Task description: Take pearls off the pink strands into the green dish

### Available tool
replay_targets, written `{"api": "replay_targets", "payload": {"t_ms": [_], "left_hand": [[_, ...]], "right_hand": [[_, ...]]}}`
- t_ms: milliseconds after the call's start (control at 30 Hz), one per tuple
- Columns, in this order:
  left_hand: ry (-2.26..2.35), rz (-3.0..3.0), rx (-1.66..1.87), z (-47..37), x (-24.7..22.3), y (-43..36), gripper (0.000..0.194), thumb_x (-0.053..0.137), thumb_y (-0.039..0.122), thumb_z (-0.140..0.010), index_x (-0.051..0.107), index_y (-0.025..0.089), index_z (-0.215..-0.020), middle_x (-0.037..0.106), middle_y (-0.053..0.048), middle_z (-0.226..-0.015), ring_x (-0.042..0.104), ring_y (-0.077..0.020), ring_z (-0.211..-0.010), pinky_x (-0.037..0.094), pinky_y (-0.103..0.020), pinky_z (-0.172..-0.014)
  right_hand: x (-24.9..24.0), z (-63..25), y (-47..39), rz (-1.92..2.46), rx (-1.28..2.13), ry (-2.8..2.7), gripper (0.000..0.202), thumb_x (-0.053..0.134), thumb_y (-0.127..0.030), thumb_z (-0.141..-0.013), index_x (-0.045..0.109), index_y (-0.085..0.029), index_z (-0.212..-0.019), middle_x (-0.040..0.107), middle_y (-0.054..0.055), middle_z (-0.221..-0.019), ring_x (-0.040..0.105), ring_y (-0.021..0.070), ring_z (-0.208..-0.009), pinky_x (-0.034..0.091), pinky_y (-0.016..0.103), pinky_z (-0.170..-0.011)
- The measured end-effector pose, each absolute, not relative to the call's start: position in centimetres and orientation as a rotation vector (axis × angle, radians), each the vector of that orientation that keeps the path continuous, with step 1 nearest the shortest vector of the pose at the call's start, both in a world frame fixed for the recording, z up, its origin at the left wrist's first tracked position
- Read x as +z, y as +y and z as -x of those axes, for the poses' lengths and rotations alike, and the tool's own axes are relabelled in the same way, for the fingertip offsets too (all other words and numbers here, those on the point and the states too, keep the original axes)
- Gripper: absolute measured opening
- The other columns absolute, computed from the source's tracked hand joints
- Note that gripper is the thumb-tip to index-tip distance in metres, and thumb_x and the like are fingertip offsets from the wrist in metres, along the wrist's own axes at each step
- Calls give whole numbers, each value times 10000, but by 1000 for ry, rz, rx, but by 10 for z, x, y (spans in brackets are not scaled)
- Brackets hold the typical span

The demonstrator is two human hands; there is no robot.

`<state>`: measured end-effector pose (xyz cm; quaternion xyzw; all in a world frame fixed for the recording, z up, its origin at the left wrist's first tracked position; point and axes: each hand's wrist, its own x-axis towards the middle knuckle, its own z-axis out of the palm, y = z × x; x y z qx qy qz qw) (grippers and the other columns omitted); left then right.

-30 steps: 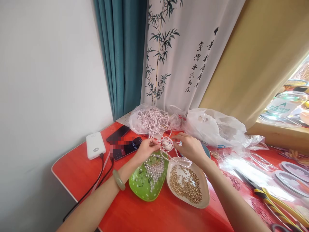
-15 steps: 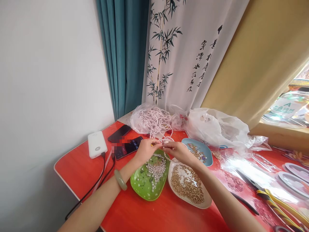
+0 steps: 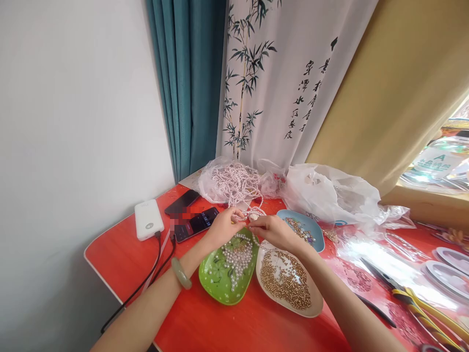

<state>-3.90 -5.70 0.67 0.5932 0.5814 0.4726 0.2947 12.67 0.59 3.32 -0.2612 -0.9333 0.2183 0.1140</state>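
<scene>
My left hand [image 3: 227, 228], with a pale bangle [image 3: 181, 274] on its wrist, has fingers pinched together above the back edge of a green dish [image 3: 216, 292]. My right hand [image 3: 271, 230] is pinched too, its fingertips close to the left ones. What sits between the fingertips is too small to make out. A thin strand of beads [image 3: 262, 244] hangs below my right hand. White pearl beads [image 3: 237, 256] lie in the green dish. Under my right forearm, a cream dish [image 3: 315, 309] holds gold beads [image 3: 289, 281]. Behind it is a blue dish [image 3: 319, 239] with mixed beads.
Pink bead strands [image 3: 236, 183] spill from a plastic bag at the back. A white bag [image 3: 326, 190] lies beside them. Two phones and a power bank [image 3: 148, 220] with cables are at left. Pliers [image 3: 410, 298] and white rings [image 3: 445, 278] lie at right.
My left hand's fingers have shifted and curled slightly, and both hands stay close together. The whole view has moved a little, with the dishes slightly farther right.
</scene>
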Motion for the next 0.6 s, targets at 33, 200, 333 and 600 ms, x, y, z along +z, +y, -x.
{"api": "replay_targets", "payload": {"t_ms": [33, 200, 333, 600], "left_hand": [[1576, -1700, 1280, 38, 7, -57, 157, 585, 229, -682, 568, 152, -817, 607, -38, -825, 548, -137, -708, 426, -249, -649], [1557, -2293, 1074, 40, 12, -62, 125, 496, 201, -784, 619, 176, -796, 617, -58, -841, 522, -174, -853, 391, -297, -787], [1533, -2469, 893, 47, 12, -63, 233, 403, 178, -825, 633, 176, -860, 625, -73, -834, 530, -177, -846, 396, -289, -768], [1554, -1833, 929, 50, 6, -57, 152, 497, 225, -738, 633, 157, -740, 629, -33, -621, 566, -144, -556, 432, -254, -574]], "right_hand": [[34, -127, 6, 779, 694, -2728, 275, 420, -287, -805, 682, -204, -818, 647, 7, -682, 531, 115, -593, 363, 213, -577], [38, -129, 8, 809, 876, -2666, 284, 437, -311, -788, 689, -182, -773, 626, -3, -661, 512, 109, -594, 362, 202, -566], [36, -129, 9, 746, 813, -2732, 293, 428, -322, -806, 683, -185, -764, 623, 0, -648, 522, 112, -596, 366, 207, -579], [28, -128, 12, 527, 365, -2817, 251, 430, -279, -842, 653, -224, -941, 621, 45, -818, 537, 128, -690, 366, 228, -633]]}}
